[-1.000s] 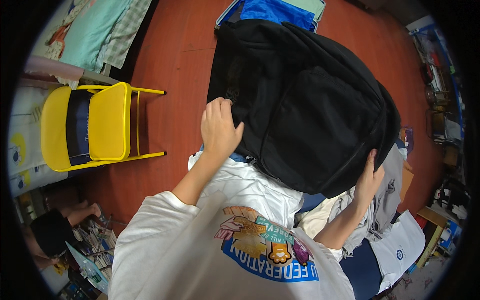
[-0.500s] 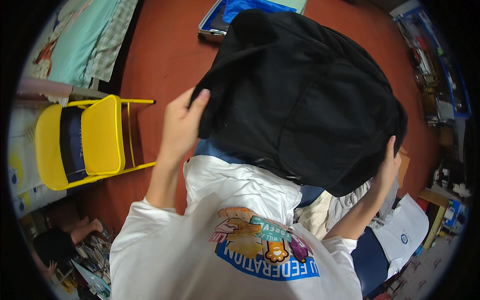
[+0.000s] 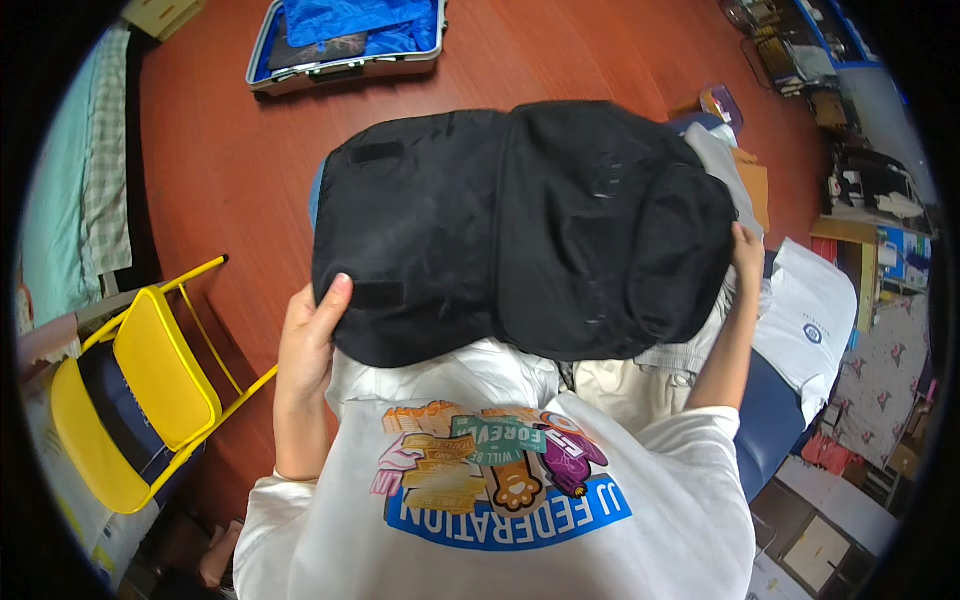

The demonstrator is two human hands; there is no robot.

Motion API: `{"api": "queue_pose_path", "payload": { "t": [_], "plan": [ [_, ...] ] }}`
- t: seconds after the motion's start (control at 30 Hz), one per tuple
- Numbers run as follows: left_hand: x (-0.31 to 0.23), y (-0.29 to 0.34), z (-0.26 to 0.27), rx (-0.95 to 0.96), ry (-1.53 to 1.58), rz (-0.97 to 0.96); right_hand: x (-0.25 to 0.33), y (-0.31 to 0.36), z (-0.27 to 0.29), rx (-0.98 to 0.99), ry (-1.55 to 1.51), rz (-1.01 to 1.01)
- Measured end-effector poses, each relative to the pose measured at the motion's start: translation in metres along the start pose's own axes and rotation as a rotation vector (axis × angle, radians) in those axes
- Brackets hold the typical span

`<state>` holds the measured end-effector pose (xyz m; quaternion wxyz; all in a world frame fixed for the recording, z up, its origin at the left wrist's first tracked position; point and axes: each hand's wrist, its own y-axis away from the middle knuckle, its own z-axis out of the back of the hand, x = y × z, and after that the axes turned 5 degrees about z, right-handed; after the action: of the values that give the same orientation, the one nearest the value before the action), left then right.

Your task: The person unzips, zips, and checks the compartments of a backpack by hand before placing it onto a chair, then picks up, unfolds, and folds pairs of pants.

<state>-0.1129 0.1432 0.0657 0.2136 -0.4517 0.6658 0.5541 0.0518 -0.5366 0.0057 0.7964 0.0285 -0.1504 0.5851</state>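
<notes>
Flap [image 3: 425, 230] pinched by the left hand [image 3: 308, 335], black bag [image 3: 570, 250] gripped by the right hand [image 3: 747, 260] — even tension should keep both flat.

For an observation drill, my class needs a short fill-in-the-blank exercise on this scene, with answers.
The person's ____ hand grips the wide black flap of the black fabric bag.
The frame of the tubular metal folding chair is coloured ____.
The open, silver-rimmed suitcase contains shiny ____ material.

Missing words: left; yellow; blue.
</notes>
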Motion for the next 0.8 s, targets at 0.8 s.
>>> {"api": "queue_pose_path", "payload": {
  "t": [0.8],
  "plan": [
    [0.061, -0.027, -0.089, 0.437, -1.075, -0.744, 0.286, 0.129, -0.064, 0.214, -0.701, 0.275]
  ]
}}
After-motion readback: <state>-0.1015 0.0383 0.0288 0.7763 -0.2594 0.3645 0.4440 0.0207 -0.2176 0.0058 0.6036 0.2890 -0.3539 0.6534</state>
